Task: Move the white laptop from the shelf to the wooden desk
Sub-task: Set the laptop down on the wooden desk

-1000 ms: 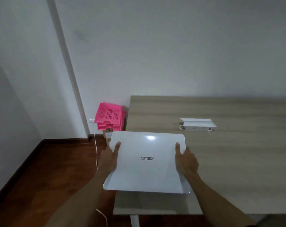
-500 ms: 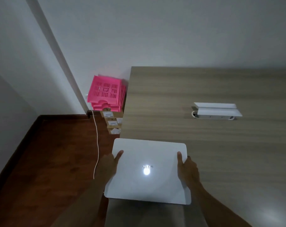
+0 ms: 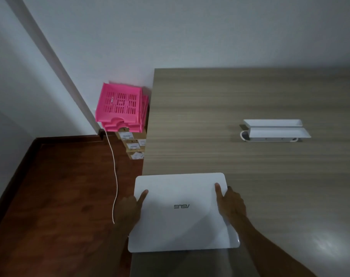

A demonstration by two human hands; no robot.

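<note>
The closed white laptop [image 3: 182, 212] is level over the near left corner of the wooden desk [image 3: 250, 172], its logo upside down to me. My left hand [image 3: 130, 210] grips its left edge, thumb on the lid, and hangs out past the desk's left edge. My right hand [image 3: 230, 204] grips the right edge the same way, over the desk top. A shadow lies under the laptop's near edge; I cannot tell whether it touches the desk. The shelf is out of view.
A white power-socket box with a raised lid [image 3: 274, 130] sits mid-desk to the right. Left of the desk, stacked pink plastic trays [image 3: 122, 108] rest on cardboard boxes [image 3: 133, 145]. A white cable [image 3: 115, 172] runs down across the red-brown floor [image 3: 60, 196]. White walls behind.
The view has closed in on the desk and tilted down. The laptop, still held by both hands, has come lower over the desk's near left corner.
</note>
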